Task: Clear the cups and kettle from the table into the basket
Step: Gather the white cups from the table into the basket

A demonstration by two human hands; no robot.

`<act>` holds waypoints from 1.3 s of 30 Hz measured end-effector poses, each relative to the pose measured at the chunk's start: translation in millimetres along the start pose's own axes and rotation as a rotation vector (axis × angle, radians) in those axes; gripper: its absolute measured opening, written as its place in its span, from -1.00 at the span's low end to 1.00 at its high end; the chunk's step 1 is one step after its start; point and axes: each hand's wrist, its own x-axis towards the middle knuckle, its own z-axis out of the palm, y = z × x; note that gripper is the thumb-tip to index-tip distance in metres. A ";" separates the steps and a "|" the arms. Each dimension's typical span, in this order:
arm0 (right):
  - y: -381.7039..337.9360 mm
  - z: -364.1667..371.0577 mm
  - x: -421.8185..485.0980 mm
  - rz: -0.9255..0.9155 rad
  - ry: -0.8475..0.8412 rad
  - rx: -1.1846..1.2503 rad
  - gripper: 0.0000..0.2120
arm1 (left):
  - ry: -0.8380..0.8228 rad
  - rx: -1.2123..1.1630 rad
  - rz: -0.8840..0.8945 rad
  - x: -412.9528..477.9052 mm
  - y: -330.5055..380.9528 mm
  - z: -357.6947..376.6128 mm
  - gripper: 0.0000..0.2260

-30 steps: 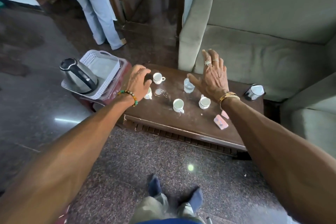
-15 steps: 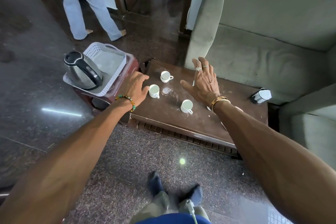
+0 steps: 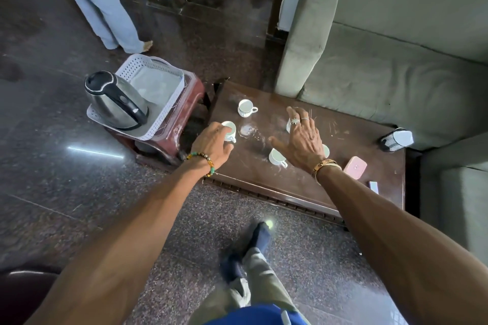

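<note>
Four cups left on the bench (image 3: 303, 187), kettle (image 3: 118, 104) in basket (image 3: 158, 74) — left hand (image 3: 212, 144) closing on nearest cup (image 3: 229, 130), right hand (image 3: 303, 140) spread, empty; next — lift across

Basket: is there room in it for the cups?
Yes. The kettle fills the near end of the basket; the far end, by the perforated wall, is bare. On the table, cups and both hands crowd the left half; the stretch between the right hand and the black holder is bare.
</note>
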 end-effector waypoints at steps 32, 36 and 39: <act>153.2 238.2 87.6 0.332 -0.349 0.213 0.04 | -0.436 -0.147 -0.081 145.2 7.7 292.3 -0.45; 162.0 252.2 87.1 0.362 -0.329 0.252 -0.03 | -0.435 -0.175 -0.089 151.3 6.7 308.2 -0.39; 164.8 260.8 90.9 0.373 -0.290 0.278 -0.16 | -0.401 -0.193 -0.073 160.3 7.4 315.5 -0.42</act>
